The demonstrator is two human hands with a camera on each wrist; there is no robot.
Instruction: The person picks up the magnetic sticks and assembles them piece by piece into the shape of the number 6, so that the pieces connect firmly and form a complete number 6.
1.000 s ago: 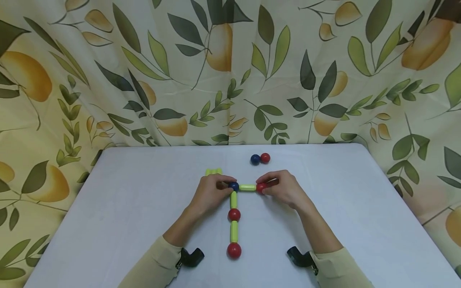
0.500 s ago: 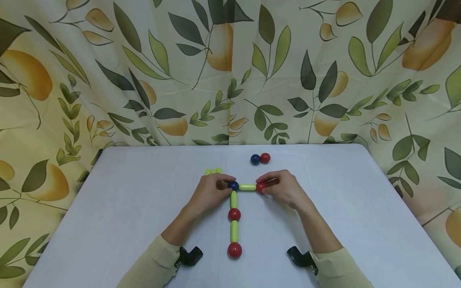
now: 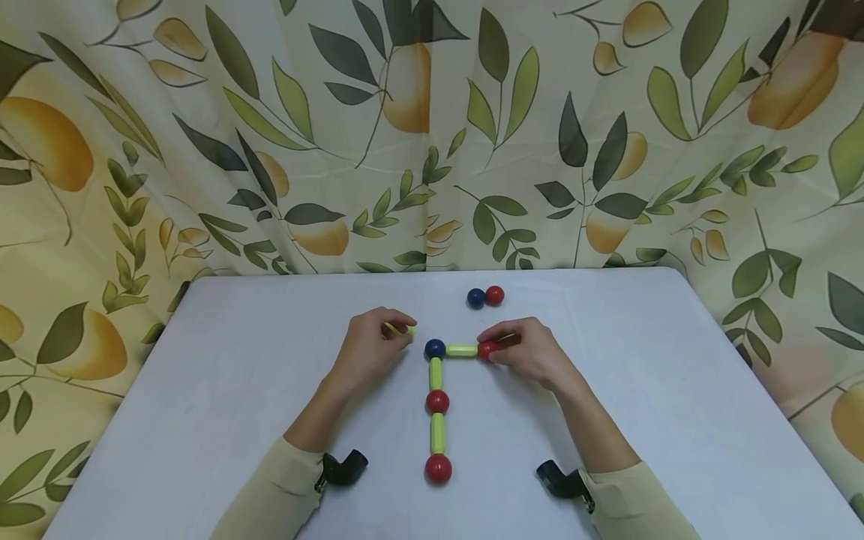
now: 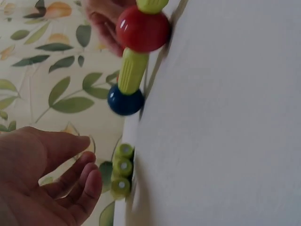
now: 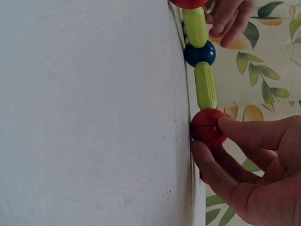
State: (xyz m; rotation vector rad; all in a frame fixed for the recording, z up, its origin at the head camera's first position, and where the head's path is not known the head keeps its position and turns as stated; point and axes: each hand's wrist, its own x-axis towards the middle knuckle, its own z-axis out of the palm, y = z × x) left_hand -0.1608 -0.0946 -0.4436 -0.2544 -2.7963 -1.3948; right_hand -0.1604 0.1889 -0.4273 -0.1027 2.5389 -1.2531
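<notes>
An L-shaped chain of balls and yellow-green sticks lies on the table. At its corner is a blue ball (image 3: 435,349), joined by a stick (image 3: 462,350) to a red ball (image 5: 207,128). My right hand (image 3: 529,351) pinches that red ball between thumb and fingers. Toward me from the corner run two more sticks with a middle red ball (image 3: 437,402) and a near red ball (image 3: 438,469). My left hand (image 3: 371,341) hovers beside three loose yellow-green sticks (image 4: 122,167), its fingers loosely bent and apart from them in the left wrist view; in the head view it mostly hides them.
A loose blue ball (image 3: 475,298) and a loose red ball (image 3: 495,295) sit side by side toward the back of the white table (image 3: 607,315). Behind the table's far edge hangs a leaf-and-fruit patterned curtain (image 3: 378,172).
My left hand has let go of the blue corner ball and moved left to the loose sticks. The right hand keeps its pinch on the red ball; the chain stays in place.
</notes>
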